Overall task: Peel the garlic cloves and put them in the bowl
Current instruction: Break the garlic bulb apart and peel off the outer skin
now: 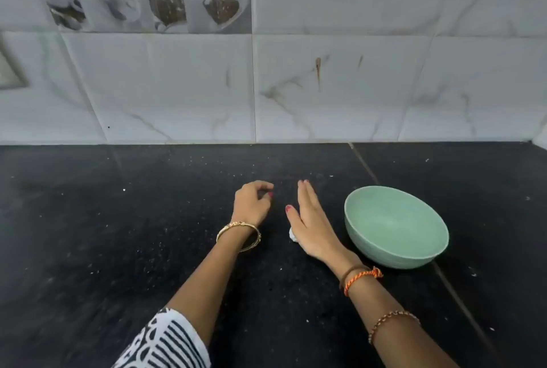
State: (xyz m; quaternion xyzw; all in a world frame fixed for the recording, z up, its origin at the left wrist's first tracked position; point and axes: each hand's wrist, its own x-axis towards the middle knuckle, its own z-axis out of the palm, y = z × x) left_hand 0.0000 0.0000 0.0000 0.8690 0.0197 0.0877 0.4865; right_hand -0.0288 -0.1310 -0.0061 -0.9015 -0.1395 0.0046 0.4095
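- Two hands are recorded at the centre of the frame, both resting low over the black speckled desk (pixel 118 234).
- Left hand (pixel 254 205): fingers are curled inward with thumb and forefinger tips brought close together; whether anything is pinched there cannot be told.
- Right hand (pixel 310 225): fingers are held straight and together, pointing toward the top of the frame, thumb spread toward the left; nothing is gripped. It is judged to be laid edge-on as a guard or sweep beside the garlic.
- Garlic (pixel 293 234): one small white piece is visible on the desk, just below centre, touching or tucked under the heel of the right hand. Most of it is hidden, so its long axis and pointing direction cannot be told, nor whether it is peeled.
- Bowl (pixel 396 255): pale green, upright, at centre right just beside the right wrist; no cloves are seen inside. Its nearness is judged to keep each drop short.
- White flecks, possibly skin, are scattered across the desk.
- Tiled wall (pixel 325 86): marbled grey, filling the upper half.
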